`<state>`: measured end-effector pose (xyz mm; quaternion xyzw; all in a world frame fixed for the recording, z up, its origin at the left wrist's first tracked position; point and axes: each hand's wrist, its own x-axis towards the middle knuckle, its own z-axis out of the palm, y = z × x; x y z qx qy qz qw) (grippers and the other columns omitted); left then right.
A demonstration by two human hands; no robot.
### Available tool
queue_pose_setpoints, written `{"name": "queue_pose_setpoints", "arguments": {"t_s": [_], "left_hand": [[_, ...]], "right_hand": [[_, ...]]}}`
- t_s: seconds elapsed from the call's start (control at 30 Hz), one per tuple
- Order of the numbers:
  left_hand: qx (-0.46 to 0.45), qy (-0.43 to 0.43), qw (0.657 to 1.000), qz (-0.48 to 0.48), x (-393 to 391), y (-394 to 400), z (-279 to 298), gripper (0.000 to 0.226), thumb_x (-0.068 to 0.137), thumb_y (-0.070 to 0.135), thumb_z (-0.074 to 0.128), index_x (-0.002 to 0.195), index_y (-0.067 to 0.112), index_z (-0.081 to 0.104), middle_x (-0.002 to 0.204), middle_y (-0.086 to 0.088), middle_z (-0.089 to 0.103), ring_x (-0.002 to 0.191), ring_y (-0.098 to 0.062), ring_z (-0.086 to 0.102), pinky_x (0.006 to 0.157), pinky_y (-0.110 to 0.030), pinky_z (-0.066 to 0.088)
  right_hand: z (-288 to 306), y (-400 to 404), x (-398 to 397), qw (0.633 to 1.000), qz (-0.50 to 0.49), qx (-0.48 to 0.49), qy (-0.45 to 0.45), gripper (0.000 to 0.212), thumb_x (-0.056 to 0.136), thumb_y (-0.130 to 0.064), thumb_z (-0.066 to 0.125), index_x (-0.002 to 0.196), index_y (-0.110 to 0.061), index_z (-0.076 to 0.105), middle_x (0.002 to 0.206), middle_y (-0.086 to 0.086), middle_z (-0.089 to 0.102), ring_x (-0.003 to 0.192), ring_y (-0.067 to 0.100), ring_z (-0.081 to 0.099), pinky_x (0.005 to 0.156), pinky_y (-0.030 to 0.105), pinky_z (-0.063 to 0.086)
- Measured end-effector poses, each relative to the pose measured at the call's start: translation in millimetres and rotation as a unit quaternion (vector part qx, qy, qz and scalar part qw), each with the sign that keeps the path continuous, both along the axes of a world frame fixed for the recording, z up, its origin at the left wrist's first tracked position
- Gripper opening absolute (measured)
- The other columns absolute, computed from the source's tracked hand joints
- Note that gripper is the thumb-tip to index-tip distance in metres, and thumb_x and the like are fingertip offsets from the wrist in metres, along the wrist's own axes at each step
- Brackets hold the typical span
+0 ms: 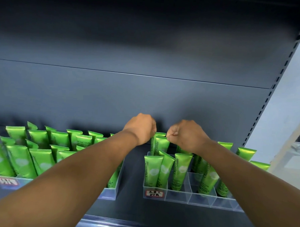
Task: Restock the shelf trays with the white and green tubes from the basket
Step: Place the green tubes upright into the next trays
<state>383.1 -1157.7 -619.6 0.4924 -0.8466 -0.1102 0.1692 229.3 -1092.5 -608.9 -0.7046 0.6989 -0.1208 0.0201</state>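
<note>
We see both hands reaching to the back of the right tray point(179, 195), meeting over two upright green tubes point(159, 145) in its rear left compartment. The left hand point(141, 128) is curled against the tubes' left edge, while the right hand point(184, 134) pinches their top right corner. More tubes fill the left tray point(109, 192).

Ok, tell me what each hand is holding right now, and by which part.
Both hands meet at the crimped top end of an upright green tube at the back of the right tray. The right hand pinches it; the left hand's fingers are hidden.
</note>
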Motion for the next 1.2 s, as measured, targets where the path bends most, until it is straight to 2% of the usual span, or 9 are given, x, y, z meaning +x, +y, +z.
{"name": "queue_pose_setpoints", "arguments": {"t_s": [0.1, 0.23, 0.47, 0.67, 0.77, 0.9, 1.03, 1.1, 1.2], "left_hand": [[0.004, 0.008, 1.000, -0.002, -1, 0, 1, 0.019, 0.086, 0.015, 0.056, 0.091, 0.020, 0.073, 0.100, -0.007, 0.071, 0.097, -0.029, 0.064, 0.087, -0.036, 0.053], [0.006, 0.011, 1.000, -0.008, -3, 0, -1, 0.017, 0.086, 0.015, 0.057, 0.090, 0.020, 0.073, 0.099, -0.006, 0.071, 0.096, -0.029, 0.065, 0.087, -0.036, 0.053], [0.015, 0.019, 1.000, -0.014, -2, -2, 0, 0.013, 0.086, 0.013, 0.063, 0.090, 0.018, 0.074, 0.099, -0.003, 0.073, 0.097, -0.023, 0.065, 0.088, -0.033, 0.053], [0.018, 0.027, 0.999, -0.017, 3, 1, 1, 0.025, 0.086, 0.015, 0.066, 0.110, 0.020, 0.071, 0.114, -0.003, 0.070, 0.110, -0.022, 0.063, 0.097, -0.031, 0.049], [0.008, 0.041, 0.999, -0.011, 10, 7, 5, 0.027, 0.088, 0.016, 0.063, 0.113, 0.020, 0.069, 0.118, -0.004, 0.068, 0.114, -0.025, 0.060, 0.099, -0.033, 0.048], [-0.019, 0.065, 0.998, -0.013, 23, 24, 12, 0.016, 0.088, 0.016, 0.060, 0.096, 0.014, 0.073, 0.101, -0.008, 0.073, 0.103, -0.027, 0.063, 0.090, -0.035, 0.051], [-0.001, 0.110, 0.994, -0.023, 38, 48, 8, 0.010, 0.087, 0.023, 0.066, 0.088, 0.020, 0.075, 0.090, -0.001, 0.075, 0.091, -0.018, 0.068, 0.086, -0.032, 0.053], [0.016, 0.114, 0.993, -0.032, 44, 60, 0, 0.009, 0.084, 0.027, 0.071, 0.087, 0.020, 0.075, 0.088, 0.001, 0.076, 0.089, -0.015, 0.069, 0.086, -0.030, 0.053], [0.030, 0.120, 0.992, -0.036, 49, 74, -14, 0.013, 0.082, 0.021, 0.074, 0.093, 0.014, 0.075, 0.091, -0.002, 0.076, 0.090, -0.015, 0.070, 0.088, -0.030, 0.052]], "right_hand": [[0, 1, 2, 1.000, 0.001, 0.001, -0.011, 0.017, 0.085, -0.021, 0.056, 0.087, -0.019, 0.073, 0.089, -0.005, 0.073, 0.088, 0.017, 0.066, 0.081, 0.029, 0.053], [-1, 2, 4, 1.000, 0.006, 0.001, -0.012, 0.018, 0.084, -0.020, 0.055, 0.087, -0.019, 0.073, 0.088, -0.004, 0.073, 0.088, 0.019, 0.066, 0.082, 0.032, 0.054], [-1, 2, 7, 1.000, -0.002, 0.008, -0.019, 0.017, 0.084, -0.019, 0.055, 0.085, -0.017, 0.072, 0.088, -0.003, 0.073, 0.088, 0.019, 0.066, 0.081, 0.031, 0.053], [3, 7, 7, 0.999, 0.009, 0.014, -0.028, 0.012, 0.083, -0.025, 0.064, 0.090, -0.024, 0.074, 0.092, -0.009, 0.073, 0.093, 0.012, 0.064, 0.085, 0.026, 0.050], [6, 12, 7, 0.999, 0.010, 0.001, -0.041, 0.018, 0.082, -0.032, 0.068, 0.098, -0.025, 0.073, 0.096, -0.009, 0.072, 0.096, 0.010, 0.063, 0.086, 0.025, 0.049], [13, 27, 8, 0.998, 0.009, -0.018, -0.063, 0.018, 0.081, -0.034, 0.069, 0.097, -0.025, 0.072, 0.089, -0.012, 0.068, 0.094, 0.009, 0.063, 0.082, 0.024, 0.047], [16, 50, 13, 0.997, 0.015, -0.017, -0.077, 0.014, 0.081, -0.032, 0.070, 0.092, -0.023, 0.073, 0.091, -0.010, 0.071, 0.094, 0.009, 0.064, 0.088, 0.029, 0.050], [14, 60, 17, 0.997, 0.018, -0.011, -0.072, 0.014, 0.081, -0.031, 0.070, 0.092, -0.024, 0.073, 0.094, -0.009, 0.073, 0.094, 0.009, 0.065, 0.089, 0.029, 0.051], [7, 70, 24, 0.999, 0.018, -0.012, -0.046, 0.017, 0.082, -0.029, 0.069, 0.098, -0.024, 0.073, 0.098, -0.007, 0.073, 0.095, 0.010, 0.065, 0.085, 0.023, 0.048]]}}
